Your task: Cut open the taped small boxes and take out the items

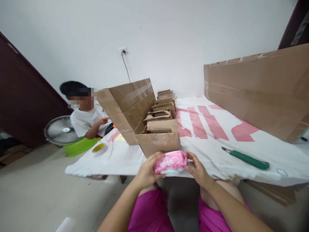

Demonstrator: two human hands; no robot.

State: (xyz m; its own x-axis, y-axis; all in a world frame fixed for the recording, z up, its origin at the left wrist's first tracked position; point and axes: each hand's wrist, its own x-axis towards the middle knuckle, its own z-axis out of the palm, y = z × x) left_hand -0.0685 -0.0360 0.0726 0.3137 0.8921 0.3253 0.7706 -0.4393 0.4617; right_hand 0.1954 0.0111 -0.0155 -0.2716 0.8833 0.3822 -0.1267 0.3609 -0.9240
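Note:
A small, soft pink packet (171, 162) with white lettering is held over the table's front edge, before the nearest cardboard box. My left hand (148, 170) is closed around its left end, fingers on top and thumb below. At the packet's right end, the thumb and fingers of my right hand (198, 170) pinch the corner; the exact contact is partly hidden. Just behind the packet stands an open cardboard box (156, 141). On the cloth to the right of my right hand lies a green utility knife (249, 159) with its blade out.
More open cardboard boxes (158, 114) run back in a row beside a tall cardboard panel (135, 100). A large cardboard piece (258, 93) stands at right. At left are a seated person (84, 119), a tape roll (99, 149) and a fan (64, 130).

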